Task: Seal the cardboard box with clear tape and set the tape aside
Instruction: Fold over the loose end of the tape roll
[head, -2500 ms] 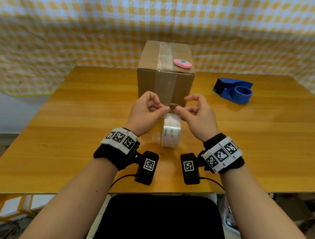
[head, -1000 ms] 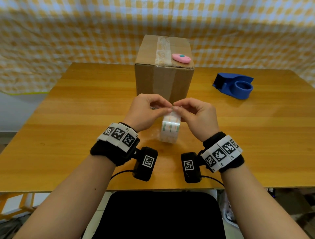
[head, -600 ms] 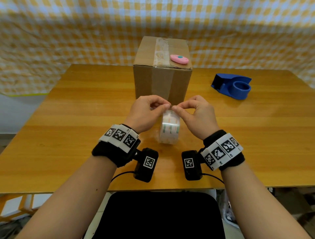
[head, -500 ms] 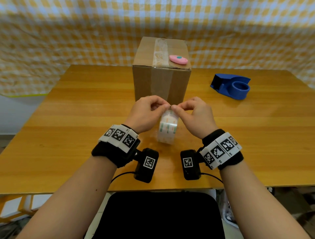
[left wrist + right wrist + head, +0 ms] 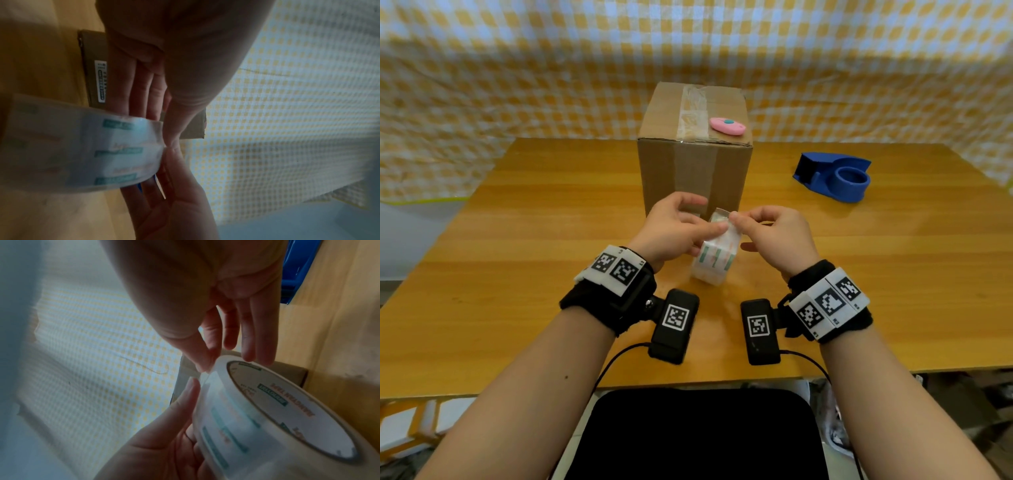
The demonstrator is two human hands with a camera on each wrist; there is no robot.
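While the left hand [image 5: 674, 229] is cradling the tape roll [image 5: 714, 260] just above the table [image 5: 517, 274], in front of the cardboard box [image 5: 693, 164], the right hand [image 5: 774, 236] is pinching the tape's free end [image 5: 722, 214] between thumb and forefinger. Being thin, limp and sticky, the film is probably best taken at its very edge; the roll, light and rigid, by its sides.

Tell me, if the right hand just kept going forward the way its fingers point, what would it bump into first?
Probably the cardboard box. The right hand pinches the tape roll's loose end right before it; depth is hard to judge.
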